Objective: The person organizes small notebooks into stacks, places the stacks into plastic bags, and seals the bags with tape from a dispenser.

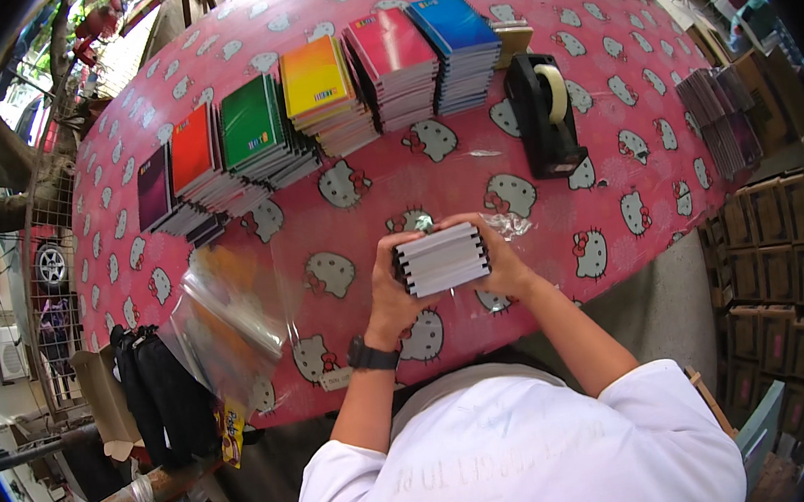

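Observation:
Between my two hands is a small stack of spiral notebooks [446, 261], its white page edges and black bindings facing up. My left hand [388, 291] is wrapped round the stack's left side, and a black watch is on that wrist. On the other side my right hand [498, 259] grips the stack with bent fingers. Crumpled clear plastic [513, 225] shows beside the right fingers; whether it wraps the stack I cannot tell. Beyond my hands stand notebook piles in purple [154, 190], red [194, 150], green [254, 120], yellow [315, 75], pink-red [390, 41] and blue [454, 25].
A black tape dispenser [538, 136] stands beyond my right hand. Clear plastic bags [224, 312] lie at the left, near a black cloth bag [159, 390] and a yellow packet [233, 432]. Dark notebook bundles [720, 119] are at the table's right edge, above stacked brown boxes [762, 274].

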Demonstrator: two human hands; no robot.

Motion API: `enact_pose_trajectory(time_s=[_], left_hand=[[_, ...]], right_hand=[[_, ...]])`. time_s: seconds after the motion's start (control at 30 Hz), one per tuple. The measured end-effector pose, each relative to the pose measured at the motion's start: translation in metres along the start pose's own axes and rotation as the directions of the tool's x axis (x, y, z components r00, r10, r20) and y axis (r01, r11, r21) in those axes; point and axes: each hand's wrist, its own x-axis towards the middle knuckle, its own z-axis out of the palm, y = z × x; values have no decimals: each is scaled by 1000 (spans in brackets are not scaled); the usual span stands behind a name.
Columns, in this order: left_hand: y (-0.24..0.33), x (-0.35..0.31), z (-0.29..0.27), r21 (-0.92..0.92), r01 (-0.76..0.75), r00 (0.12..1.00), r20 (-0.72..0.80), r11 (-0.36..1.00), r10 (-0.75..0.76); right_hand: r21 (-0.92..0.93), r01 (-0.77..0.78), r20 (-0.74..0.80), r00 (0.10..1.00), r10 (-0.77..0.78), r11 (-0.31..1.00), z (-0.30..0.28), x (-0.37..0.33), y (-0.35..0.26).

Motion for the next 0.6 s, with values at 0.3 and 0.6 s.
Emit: enact_pose_trajectory(time_s=[0.3, 0.6], left_hand=[[-35, 3, -4, 128, -49, 996, 79, 991, 39], [6, 36, 6, -110, 443, 896, 28, 890, -442]], right_hand=[[-193, -6, 18, 1000, 10, 981, -3, -3, 26], [-596, -262, -436, 899, -32, 759, -64, -34, -2]])
